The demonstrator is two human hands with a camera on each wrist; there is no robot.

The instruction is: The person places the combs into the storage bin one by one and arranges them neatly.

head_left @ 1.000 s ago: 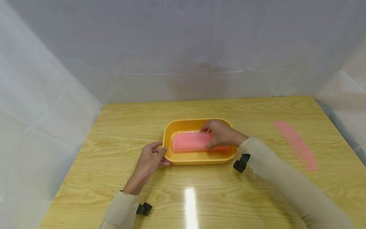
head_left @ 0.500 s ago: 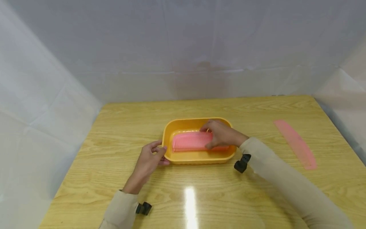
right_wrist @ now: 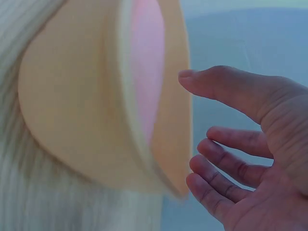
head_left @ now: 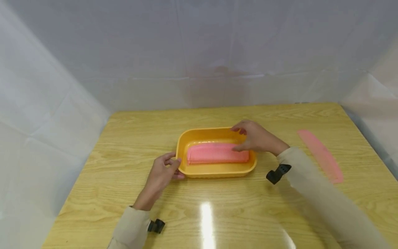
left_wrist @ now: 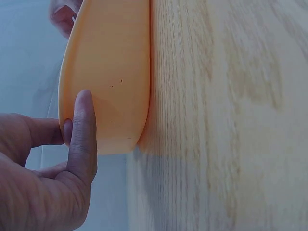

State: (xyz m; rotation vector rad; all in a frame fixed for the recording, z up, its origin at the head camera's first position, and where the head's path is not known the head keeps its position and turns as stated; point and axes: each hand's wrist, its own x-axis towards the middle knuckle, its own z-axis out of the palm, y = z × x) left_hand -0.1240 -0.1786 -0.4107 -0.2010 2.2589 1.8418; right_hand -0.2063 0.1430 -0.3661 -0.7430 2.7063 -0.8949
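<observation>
A yellow-orange plastic basin [head_left: 214,171] stands on the table, and a pink comb [head_left: 211,154] lies lengthwise inside it. At the basin's left end my left hand [head_left: 162,173] pinches the rim, thumb at the edge and fingers against the outer wall [left_wrist: 113,86]. My right hand [head_left: 259,136] hovers over the basin's right end, its thumb and fingers apart with nothing between them. In the right wrist view the right hand [right_wrist: 245,149] is beside the rim, with pink of the comb [right_wrist: 148,67] showing inside.
A second pink comb [head_left: 321,155], curved along one side, lies on the wooden table [head_left: 130,135] to the right, beyond the right forearm. White sheeting [head_left: 199,52] hangs behind the table and along both sides.
My right hand has let go of the comb in the basin and moved up and to the right. My left hand stays on the rim.
</observation>
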